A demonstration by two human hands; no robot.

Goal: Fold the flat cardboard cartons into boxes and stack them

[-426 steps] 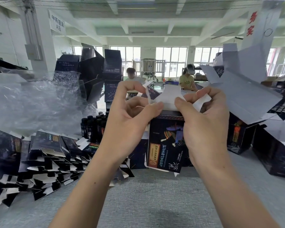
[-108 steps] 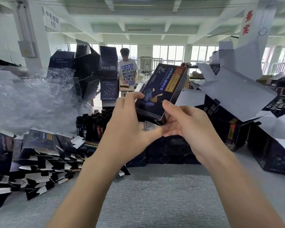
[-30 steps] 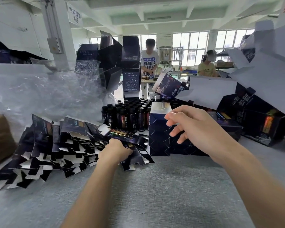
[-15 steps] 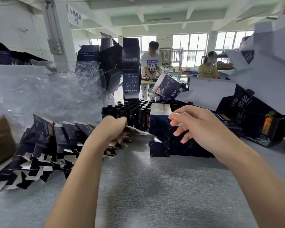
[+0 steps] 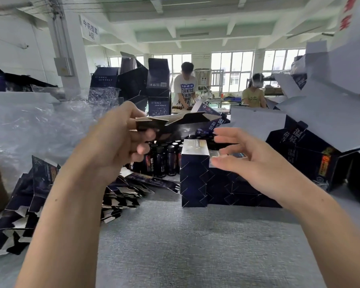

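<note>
Flat carton [image 5: 183, 121] lifted, clamped in left hand [image 5: 112, 146] fingers; right hand [image 5: 252, 163] spread before box stack [image 5: 193, 175], bottles [image 5: 164, 161].

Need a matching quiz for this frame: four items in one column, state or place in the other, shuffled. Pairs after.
1. flat carton
2. right hand
3. stack of folded boxes
4. dark bottles

A. open, holding nothing
B. black caps, upright, in a cluster
C. held up by the left hand
D. layered on the grey table, zigzag seams facing the camera

Pairs: 1-C, 2-A, 3-D, 4-B.
</note>
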